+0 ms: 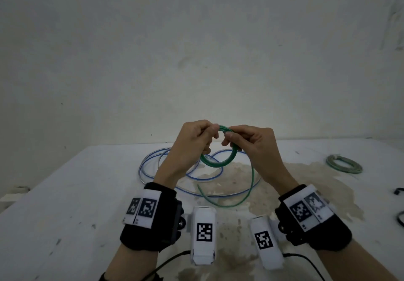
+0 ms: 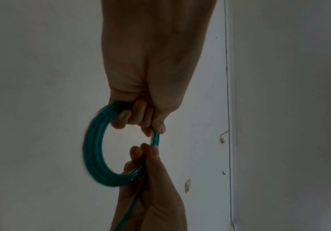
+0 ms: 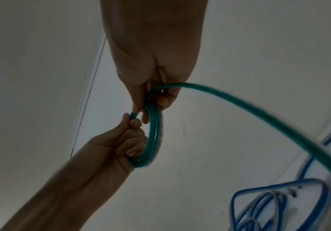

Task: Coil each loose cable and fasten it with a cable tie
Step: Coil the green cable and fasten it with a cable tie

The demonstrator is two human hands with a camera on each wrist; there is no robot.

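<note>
A green cable, partly wound into a small coil point(image 1: 218, 163), is held up above the table between both hands. My left hand point(image 1: 209, 133) grips the coil's upper left side with curled fingers. My right hand point(image 1: 228, 139) pinches the coil's upper right side. The cable's loose tail point(image 1: 251, 182) hangs from the right hand and curves down onto the table. In the left wrist view the coil point(image 2: 92, 148) runs from my left hand point(image 2: 140, 123) to my right hand point(image 2: 150, 156). In the right wrist view the tail point(image 3: 259, 112) leaves the coil point(image 3: 154, 132) to the right.
A loose blue cable point(image 1: 153, 167) lies in wide loops on the white table point(image 1: 76, 193) behind the hands. A pale green coiled cable point(image 1: 344, 164) lies at the far right. Small black items point(image 1: 399, 191) sit at the right edge. A wall stands close behind the table.
</note>
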